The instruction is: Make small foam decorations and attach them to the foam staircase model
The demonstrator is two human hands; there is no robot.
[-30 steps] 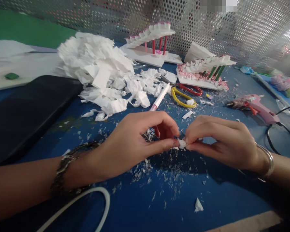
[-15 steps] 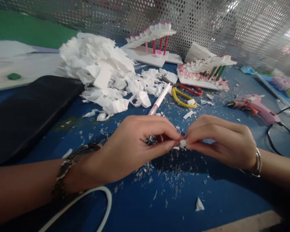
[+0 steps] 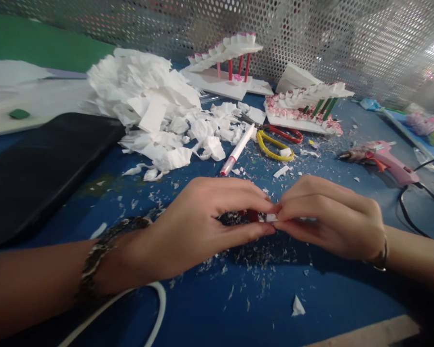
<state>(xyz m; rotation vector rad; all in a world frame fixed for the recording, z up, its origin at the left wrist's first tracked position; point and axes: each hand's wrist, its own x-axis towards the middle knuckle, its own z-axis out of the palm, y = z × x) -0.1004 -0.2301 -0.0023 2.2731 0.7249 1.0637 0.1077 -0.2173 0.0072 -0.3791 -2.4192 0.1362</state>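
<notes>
The left hand (image 3: 202,226) and the right hand (image 3: 329,217) pinch, with fingertips closed narrow, one tiny white paper piece (image 3: 271,218) just above the blue table (image 3: 347,299), at about 5 o'clock from the pen (image 3: 237,149); I think an uneven pull could tear it or drop it among the scraps (image 3: 260,253) below.

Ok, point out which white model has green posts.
The right-hand model, nearer the pink glue gun; the rear model stands on red and pink posts.
</notes>
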